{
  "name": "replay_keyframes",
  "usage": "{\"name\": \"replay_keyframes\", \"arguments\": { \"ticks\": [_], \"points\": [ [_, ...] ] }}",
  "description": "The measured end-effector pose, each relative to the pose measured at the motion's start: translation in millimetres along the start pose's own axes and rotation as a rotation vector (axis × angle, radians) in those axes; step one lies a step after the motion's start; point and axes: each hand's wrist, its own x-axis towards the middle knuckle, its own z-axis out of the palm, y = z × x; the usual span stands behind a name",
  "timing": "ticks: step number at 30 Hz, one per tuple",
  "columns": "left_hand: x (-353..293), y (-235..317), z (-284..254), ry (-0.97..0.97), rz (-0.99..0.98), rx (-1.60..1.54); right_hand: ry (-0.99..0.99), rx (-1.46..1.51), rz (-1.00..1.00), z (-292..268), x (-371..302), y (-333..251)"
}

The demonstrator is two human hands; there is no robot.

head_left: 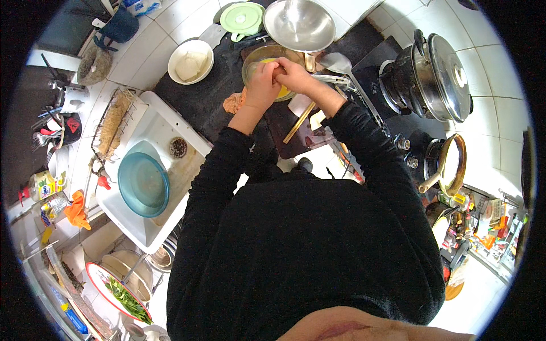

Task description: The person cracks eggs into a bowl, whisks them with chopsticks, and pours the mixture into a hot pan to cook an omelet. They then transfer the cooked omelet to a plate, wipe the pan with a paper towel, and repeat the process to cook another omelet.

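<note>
My left hand (263,88) and my right hand (294,77) meet over a see-through bowl (248,71). Both sets of fingers close around a brown egg (277,72), mostly hidden by them. Yellow liquid egg (284,91) shows inside the bowl below. Beside my left wrist lies a crumpled orange-pink thing (234,103) whose kind I cannot make out. Under my right forearm, a pair of chopsticks (298,123) rests on a dark reddish board (277,132). A metal spatula (336,63) lies to the right of the bowl.
A white bowl (177,71), a green lid (242,19) and a steel bowl (298,25) stand at the back. On the right are a lidded pot (449,77) and a frying pan (456,165). Left, a blue basin (143,184) sits in the white sink (151,105).
</note>
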Motion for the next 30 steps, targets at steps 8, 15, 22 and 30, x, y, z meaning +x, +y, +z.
{"name": "replay_keyframes", "arguments": {
  "ticks": [8, 15, 22, 30],
  "points": [
    [-1.1, -3.6, -12.2, -0.06, -0.033, -0.046, 0.026, -0.259, -0.243, -5.7, -5.1, -3.8],
    [0.4, 3.5, -25.3, -0.072, 0.083, -0.022, 0.0, -0.42, -0.302, -16.8, -14.2, -16.0],
    [-3.0, 9.8, -28.0, -0.033, 0.109, 0.006, -0.014, -0.439, -0.291, -16.7, -18.2, -20.7],
    [-10.0, 30.2, -27.4, 0.027, 0.016, -0.103, 0.122, -0.272, -0.432, -21.0, -32.2, -35.4]
  ]
}}
